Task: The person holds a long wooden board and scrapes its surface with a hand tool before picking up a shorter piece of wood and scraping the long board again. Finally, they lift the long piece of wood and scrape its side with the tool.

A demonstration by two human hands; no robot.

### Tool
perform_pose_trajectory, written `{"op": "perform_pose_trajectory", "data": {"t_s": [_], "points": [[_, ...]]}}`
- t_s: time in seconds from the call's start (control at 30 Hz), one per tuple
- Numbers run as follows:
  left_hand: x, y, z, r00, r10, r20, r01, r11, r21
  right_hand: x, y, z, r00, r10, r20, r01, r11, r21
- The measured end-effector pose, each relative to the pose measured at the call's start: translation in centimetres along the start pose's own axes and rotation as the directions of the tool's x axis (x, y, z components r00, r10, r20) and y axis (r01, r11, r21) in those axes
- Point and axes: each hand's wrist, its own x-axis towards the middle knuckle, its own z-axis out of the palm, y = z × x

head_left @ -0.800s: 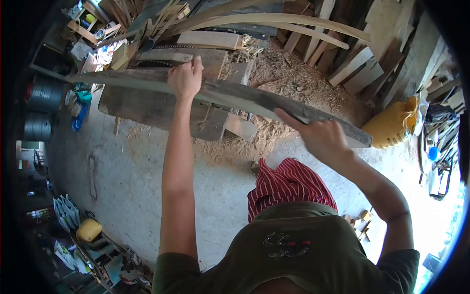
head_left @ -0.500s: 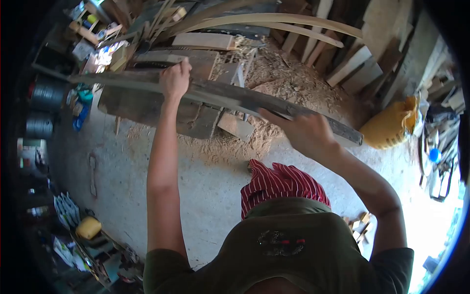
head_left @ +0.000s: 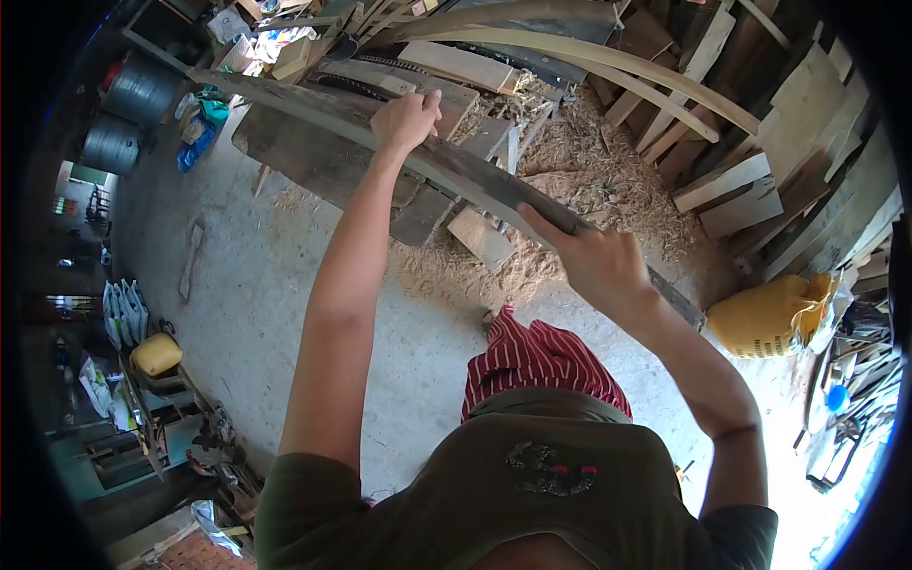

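Observation:
A long, dark-edged wooden plank (head_left: 475,178) runs slantwise across the view, its left end farther off and its right end lower. My left hand (head_left: 407,122) is closed over its upper edge, left of the middle. Toward the right end, my right hand (head_left: 606,271) wraps round the plank, with the index finger stretched along its near face. Behind and below the plank lies a broad brown board (head_left: 318,161), partly hidden by it. A small pale wood offcut (head_left: 482,237) rests by the board's right end.
Wood shavings (head_left: 608,195) cover the floor ahead. Curved strips (head_left: 608,59) lie at the back, and boards (head_left: 727,182) lean at right. A yellow sack (head_left: 765,316) stands near the plank's right end. Metal drums (head_left: 142,87) are at far left, a yellow jug (head_left: 157,354) at lower left.
The plank slopes more steeply in view, its left part higher. Both hands stay on it; my left hand appears farther right and higher. The whole scene has shifted with the camera.

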Motion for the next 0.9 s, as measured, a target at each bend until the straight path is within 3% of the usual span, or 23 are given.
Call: {"op": "perform_pose_trajectory", "data": {"t_s": [0.1, 0.13, 0.27, 0.33, 0.47, 0.6, 0.67, 0.8, 0.9], "points": [[-0.3, 0.1, 0.3, 0.998, -0.039, -0.059, 0.038, 0.999, -0.016, -4.2, 2.0, 0.8, 0.999, -0.028, -0.044, 0.025, 0.998, -0.061], [-0.4, 0.1, 0.4, 0.994, -0.031, -0.106, 0.026, 0.999, -0.045, -4.8, 2.5, 1.5, 0.963, -0.078, -0.258, 0.06, 0.995, -0.074], [-0.4, 0.4, 0.5, 0.991, -0.036, -0.132, 0.031, 0.999, -0.043, -2.3, 2.0, 0.5, 0.993, -0.069, -0.095, 0.065, 0.997, -0.04], [-0.2, 0.4, 0.6, 0.992, -0.018, -0.124, 0.014, 0.999, -0.03, 2.0, 0.6, -1.4, 0.994, -0.079, 0.076, 0.076, 0.996, 0.041], [-0.6, 0.2, 0.2, 0.992, -0.009, -0.122, 0.013, 0.999, 0.03, 4.5, -0.4, -1.6, 0.988, -0.075, 0.133, 0.07, 0.996, 0.048], [-0.8, 0.6, 0.2, 0.991, -0.049, -0.126, 0.045, 0.998, -0.034, -1.9, 2.9, -0.7, 0.984, -0.028, 0.177, 0.017, 0.998, 0.065], [-0.9, 0.4, 0.4, 0.986, -0.06, -0.157, 0.056, 0.998, -0.036, -4.3, 4.0, -0.3, 0.993, -0.007, 0.118, 0.002, 0.999, 0.043], [-0.6, 0.2, 0.7, 0.985, -0.02, -0.174, 0.015, 0.999, -0.031, -0.9, 3.4, -1.6, 0.989, 0.01, 0.151, -0.032, 0.99, 0.141], [-0.9, 0.4, 0.4, 0.986, -0.021, -0.167, 0.019, 1.0, -0.018, 3.9, 2.1, -2.0, 0.985, -0.068, 0.157, 0.028, 0.969, 0.244]]}}
